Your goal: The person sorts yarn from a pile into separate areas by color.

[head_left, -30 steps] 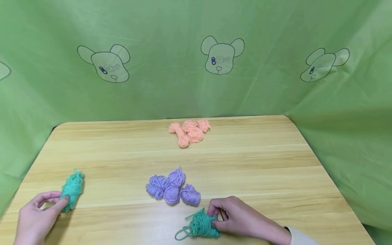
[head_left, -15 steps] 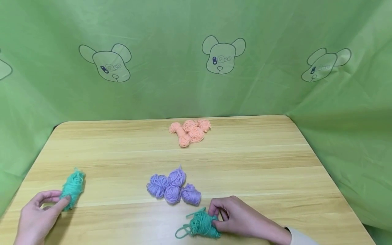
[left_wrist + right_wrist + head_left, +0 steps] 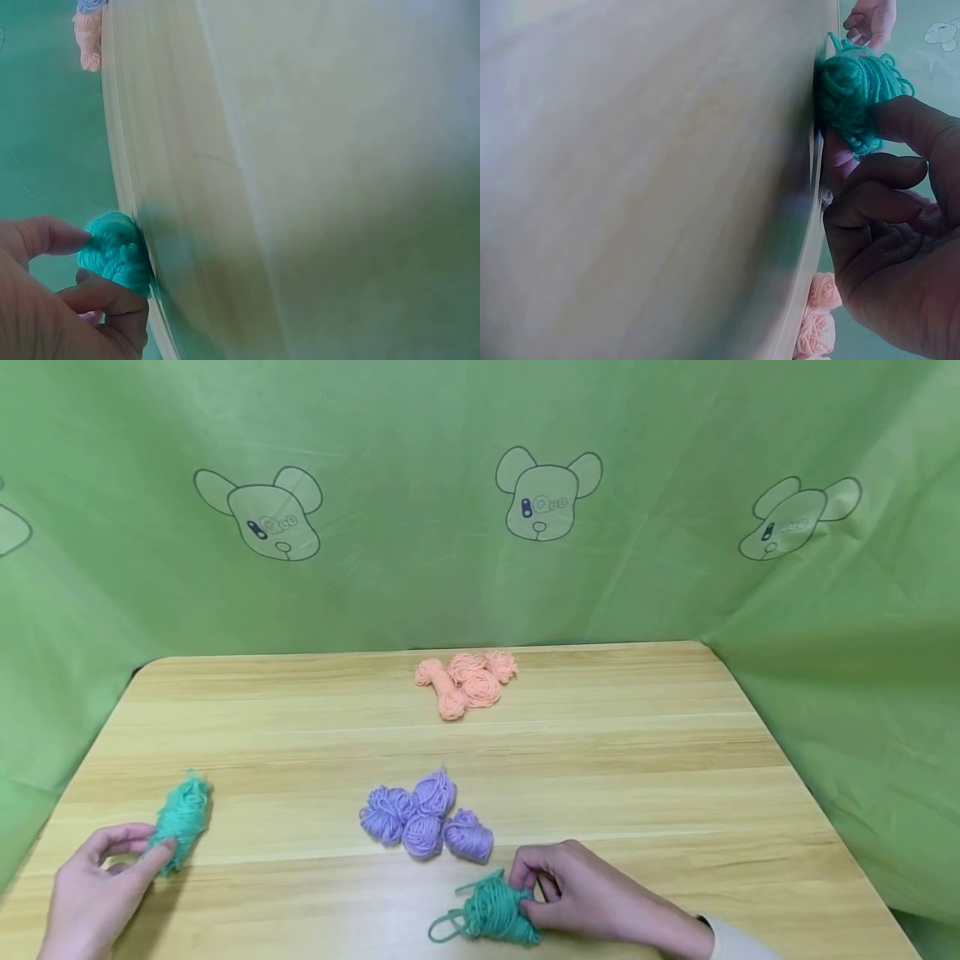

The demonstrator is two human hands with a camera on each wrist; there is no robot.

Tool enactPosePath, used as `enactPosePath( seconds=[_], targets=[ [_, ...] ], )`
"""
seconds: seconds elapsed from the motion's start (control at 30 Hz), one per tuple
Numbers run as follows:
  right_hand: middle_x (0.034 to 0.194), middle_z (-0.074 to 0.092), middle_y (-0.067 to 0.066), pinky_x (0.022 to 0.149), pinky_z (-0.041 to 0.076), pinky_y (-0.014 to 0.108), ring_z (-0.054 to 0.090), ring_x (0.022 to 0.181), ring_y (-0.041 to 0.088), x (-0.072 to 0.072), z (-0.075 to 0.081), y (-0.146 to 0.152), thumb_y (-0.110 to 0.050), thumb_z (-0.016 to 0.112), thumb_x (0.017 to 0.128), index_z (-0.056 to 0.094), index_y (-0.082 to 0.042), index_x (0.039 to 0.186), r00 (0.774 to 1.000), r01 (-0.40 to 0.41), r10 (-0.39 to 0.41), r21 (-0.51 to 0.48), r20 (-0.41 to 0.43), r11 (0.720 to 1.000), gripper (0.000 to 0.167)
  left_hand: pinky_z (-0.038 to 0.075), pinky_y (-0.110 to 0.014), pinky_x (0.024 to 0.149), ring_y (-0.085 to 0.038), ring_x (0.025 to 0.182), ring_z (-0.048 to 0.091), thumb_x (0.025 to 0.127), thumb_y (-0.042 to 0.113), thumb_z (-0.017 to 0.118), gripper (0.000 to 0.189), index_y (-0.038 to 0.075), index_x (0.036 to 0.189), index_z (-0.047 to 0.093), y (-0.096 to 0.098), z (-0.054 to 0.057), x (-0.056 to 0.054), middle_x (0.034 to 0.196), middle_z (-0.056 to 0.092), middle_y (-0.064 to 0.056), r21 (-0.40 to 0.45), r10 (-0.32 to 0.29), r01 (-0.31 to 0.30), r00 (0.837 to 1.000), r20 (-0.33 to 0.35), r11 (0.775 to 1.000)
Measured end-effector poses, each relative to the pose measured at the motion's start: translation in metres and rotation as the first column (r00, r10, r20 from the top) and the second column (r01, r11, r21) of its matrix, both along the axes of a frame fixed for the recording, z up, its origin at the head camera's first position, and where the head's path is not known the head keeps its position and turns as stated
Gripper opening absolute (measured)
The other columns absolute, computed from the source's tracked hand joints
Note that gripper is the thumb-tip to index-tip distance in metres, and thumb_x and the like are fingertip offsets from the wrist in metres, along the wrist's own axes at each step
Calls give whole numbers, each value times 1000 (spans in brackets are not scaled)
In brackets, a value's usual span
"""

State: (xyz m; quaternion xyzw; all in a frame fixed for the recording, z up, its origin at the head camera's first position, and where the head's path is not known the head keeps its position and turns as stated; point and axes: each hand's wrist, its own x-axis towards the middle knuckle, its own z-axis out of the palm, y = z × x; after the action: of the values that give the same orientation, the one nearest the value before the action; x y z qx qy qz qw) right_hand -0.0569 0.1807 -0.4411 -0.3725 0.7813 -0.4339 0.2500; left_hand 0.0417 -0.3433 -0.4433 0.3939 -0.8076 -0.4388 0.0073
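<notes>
At the left of the table my left hand (image 3: 101, 885) pinches a teal yarn skein (image 3: 182, 818) near its lower end, thumb on one side and fingers on the other. The left wrist view shows the skein (image 3: 116, 253) end-on between thumb and fingers. My right hand (image 3: 566, 889), near the front middle, holds a green yarn bundle (image 3: 497, 908) by its right end; a loose strand loops out to the left. In the right wrist view, thumb and forefinger grip the bundle (image 3: 855, 90) low over the tabletop, the other fingers curled.
Several purple yarn balls (image 3: 422, 835) lie clustered just behind the green bundle. Farther back, near the far edge of the wooden table (image 3: 600, 760), sits a group of peach yarn skeins (image 3: 480, 689). Green cloth (image 3: 420, 568) with mouse-like drawings hangs behind and at both sides.
My left hand and its teal skein have shifted slightly to the right and away from me. The right hand stays in place on the green bundle.
</notes>
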Motion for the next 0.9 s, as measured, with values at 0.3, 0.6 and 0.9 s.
enactPosePath(
  seconds=[0.3, 0.6, 0.9],
  targets=[
    [71, 52, -21, 50, 42, 16, 46, 61, -8, 0, 0, 0, -2, 81, 93, 72, -25, 99, 1000, -6, 6, -11, -6, 1000, 25, 44, -33, 72, -12, 80, 55, 101, 34, 80, 44, 11, 133, 60, 0, -1, 2, 98, 58, 22, 20, -2, 3, 1000, -28, 1000],
    [70, 53, -20, 50, 40, 16, 46, 60, -7, 2, 0, 0, -6, 82, 95, 72, -25, 99, 999, -5, 5, -4, 40, 1000, 22, 48, -30, 71, -9, 86, 55, 103, 33, 79, 41, 10, 131, 61, -5, -1, 4, 100, 59, 19, 20, -57, 58, 998, -33, 998],
    [70, 52, -21, 50, 41, 16, 46, 61, -9, 4, -1, -1, -8, 82, 97, 73, -24, 102, 1000, -22, 22, -40, -7, 999, 20, 51, -28, 68, -8, 85, 56, 103, 30, 79, 37, 7, 128, 62, -9, -2, 4, 101, 59, 16, 16, -99, 100, 994, -47, 995]
  ],
)
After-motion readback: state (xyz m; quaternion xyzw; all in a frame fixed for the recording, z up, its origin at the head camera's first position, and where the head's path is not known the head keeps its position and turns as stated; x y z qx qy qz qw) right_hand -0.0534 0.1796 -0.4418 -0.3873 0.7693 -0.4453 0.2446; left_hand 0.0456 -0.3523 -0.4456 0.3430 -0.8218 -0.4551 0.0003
